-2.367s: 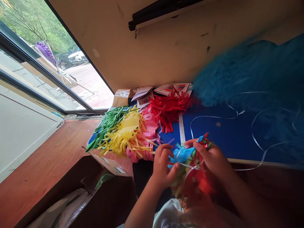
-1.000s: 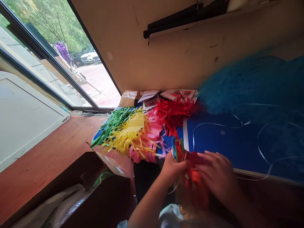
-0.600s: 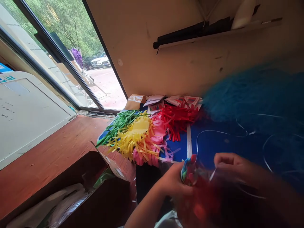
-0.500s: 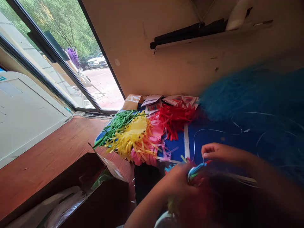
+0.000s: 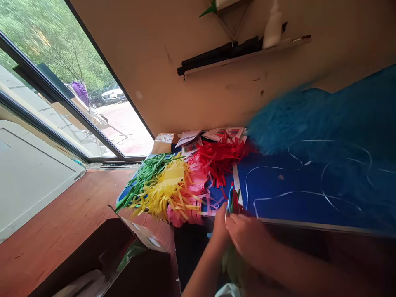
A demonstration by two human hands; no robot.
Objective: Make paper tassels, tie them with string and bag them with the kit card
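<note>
Both hands meet low in the middle, at the near edge of the blue table [image 5: 210,206]. My left hand [image 5: 221,225] is closed around a bundle of coloured paper strips [image 5: 233,200], whose blue, green and red ends stick up above the fingers. Against it presses my right hand [image 5: 247,237], fingers curled together at the bundle; a thin white string [image 5: 275,197] lies on the table beyond and appears at the bundle too. What exactly the right fingers pinch is hidden. Pale greenish strips hang below the hands, dim and blurred.
Fringed paper in green [image 5: 150,175], yellow [image 5: 173,175], pink [image 5: 198,173] and red [image 5: 221,156] lies on the table's left part. A blue fluffy mass [image 5: 287,119] covers the right back. An open cardboard box [image 5: 145,268] stands at lower left. Above is a wall shelf [image 5: 222,62] with a white bottle [image 5: 273,29].
My right hand has come left and down from above the string to join my left hand. The bundle has turned so its ends point up. The view has shifted to the right.
</note>
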